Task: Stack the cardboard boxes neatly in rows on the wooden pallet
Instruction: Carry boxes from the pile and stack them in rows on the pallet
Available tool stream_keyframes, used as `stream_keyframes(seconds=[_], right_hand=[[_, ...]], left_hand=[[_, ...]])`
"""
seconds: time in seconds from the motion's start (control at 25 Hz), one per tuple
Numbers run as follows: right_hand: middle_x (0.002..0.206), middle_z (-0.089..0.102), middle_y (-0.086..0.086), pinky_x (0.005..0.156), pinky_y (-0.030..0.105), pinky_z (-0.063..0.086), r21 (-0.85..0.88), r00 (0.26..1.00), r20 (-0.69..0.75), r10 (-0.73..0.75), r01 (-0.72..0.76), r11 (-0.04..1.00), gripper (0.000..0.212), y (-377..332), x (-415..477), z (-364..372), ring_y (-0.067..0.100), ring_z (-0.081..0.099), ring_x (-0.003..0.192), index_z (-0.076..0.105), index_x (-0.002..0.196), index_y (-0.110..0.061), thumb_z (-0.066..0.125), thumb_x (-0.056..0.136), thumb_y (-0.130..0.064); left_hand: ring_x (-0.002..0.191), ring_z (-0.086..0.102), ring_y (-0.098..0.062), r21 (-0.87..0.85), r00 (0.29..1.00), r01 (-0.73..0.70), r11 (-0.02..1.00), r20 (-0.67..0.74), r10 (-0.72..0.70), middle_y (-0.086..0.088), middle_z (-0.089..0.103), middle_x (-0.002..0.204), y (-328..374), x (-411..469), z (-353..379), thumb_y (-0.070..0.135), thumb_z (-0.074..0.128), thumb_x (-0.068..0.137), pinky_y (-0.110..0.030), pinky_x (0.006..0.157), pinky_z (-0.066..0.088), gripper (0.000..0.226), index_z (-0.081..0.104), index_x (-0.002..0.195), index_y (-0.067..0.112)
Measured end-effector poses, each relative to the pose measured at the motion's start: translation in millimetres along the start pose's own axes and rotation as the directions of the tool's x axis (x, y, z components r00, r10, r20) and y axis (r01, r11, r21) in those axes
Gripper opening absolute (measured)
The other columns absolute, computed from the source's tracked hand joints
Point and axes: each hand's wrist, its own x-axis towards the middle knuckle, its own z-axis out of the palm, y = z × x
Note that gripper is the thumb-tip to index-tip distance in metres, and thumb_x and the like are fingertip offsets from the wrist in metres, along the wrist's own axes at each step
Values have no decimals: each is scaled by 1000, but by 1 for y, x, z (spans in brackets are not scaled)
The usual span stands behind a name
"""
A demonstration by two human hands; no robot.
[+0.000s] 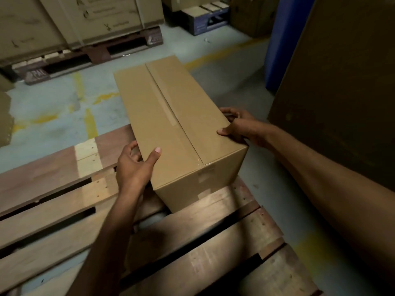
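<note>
A long brown cardboard box [171,120], taped along its top seam, lies with its near end over the far right corner of the wooden pallet [64,201]. Its far end reaches out past the pallet over the floor. My left hand [133,165] grips the box's left side near the front corner, thumb on top and fingers down the side. My right hand [237,127] grips the right edge, thumb on the lid and fingers wrapped down the side. Whether the box rests on the slats or is held just above them cannot be told.
Large cardboard crates [70,20] stand on another pallet [89,54] at the back left. A tall brown carton [342,92] rises close on the right, with a blue panel [282,45] behind it. Small boxes [205,18] sit at the back. The concrete floor [53,107] carries worn yellow lines.
</note>
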Motion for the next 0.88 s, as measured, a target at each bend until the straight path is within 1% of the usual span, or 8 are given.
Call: stream_keyframes(seconds=[0.08, 0.16, 0.32, 0.44, 0.6, 0.68, 0.76, 0.88], right_hand=[[125, 60, -1, 94, 29, 51, -3, 1000, -2, -18, 18, 1000, 70, 3, 3, -8, 16, 57, 113, 52, 147, -26, 71, 87, 6], [130, 57, -1, 103, 35, 48, -10, 999, -26, -23, 23, 1000, 71, 4, 4, -18, 20, 54, 119, 51, 148, -27, 70, 88, 4], [133, 50, -2, 101, 35, 43, -22, 1000, -13, -14, 14, 1000, 73, 5, 0, -27, 21, 48, 122, 44, 153, -28, 65, 91, 4], [146, 48, 2, 109, 43, 43, -34, 1000, -1, -22, 22, 999, 75, 7, -2, -26, 25, 48, 130, 39, 156, -31, 64, 92, 0], [150, 48, 3, 113, 49, 41, -37, 1000, -9, -17, 17, 999, 75, 11, -1, -25, 26, 49, 131, 39, 156, -34, 66, 92, -4], [149, 48, 2, 113, 48, 41, -33, 1000, 4, -21, 21, 999, 75, 12, -2, -25, 25, 49, 130, 39, 156, -35, 66, 92, -5], [143, 48, -2, 110, 41, 42, -35, 1000, 12, -25, 25, 999, 74, 10, -5, -24, 21, 49, 128, 38, 156, -34, 64, 94, -4], [136, 48, -4, 100, 33, 44, -52, 1000, 12, -23, 24, 998, 73, 11, -7, -24, 19, 49, 124, 35, 158, -32, 62, 96, -3]], left_hand=[[100, 74, -10, 11, 999, -42, 999, -10, 42, 0, 77, 113, 1, 3, 9, 55, 89, 61, -44, 98, 57, 77, 59, 127, 29], [98, 74, -9, 7, 999, -54, 999, -3, 54, 2, 77, 110, 4, 4, 18, 61, 87, 54, -43, 97, 58, 81, 59, 125, 32], [103, 73, -10, 3, 998, -53, 999, 29, 53, -1, 76, 117, 4, -5, 28, 41, 90, 74, -41, 99, 57, 68, 60, 133, 25], [105, 73, -10, -15, 999, -34, 999, 39, 34, 1, 75, 118, 2, -5, 27, 44, 90, 71, -43, 100, 56, 70, 58, 132, 30], [104, 73, -13, -62, 998, -10, 998, 55, 13, -2, 76, 117, 3, -1, 26, 31, 90, 77, -45, 99, 57, 66, 59, 135, 24], [106, 73, -13, -80, 998, -11, 997, 61, 16, -2, 76, 117, 2, -1, 25, 29, 90, 78, -46, 99, 57, 67, 59, 137, 23], [111, 71, -12, -92, 996, -9, 996, 82, 17, -1, 75, 120, 1, 0, 24, 32, 90, 76, -45, 101, 56, 71, 59, 140, 22], [114, 69, -9, -69, 996, -24, 997, 84, 30, 6, 75, 120, -2, -2, 23, 51, 89, 63, -45, 101, 55, 83, 61, 139, 29]])
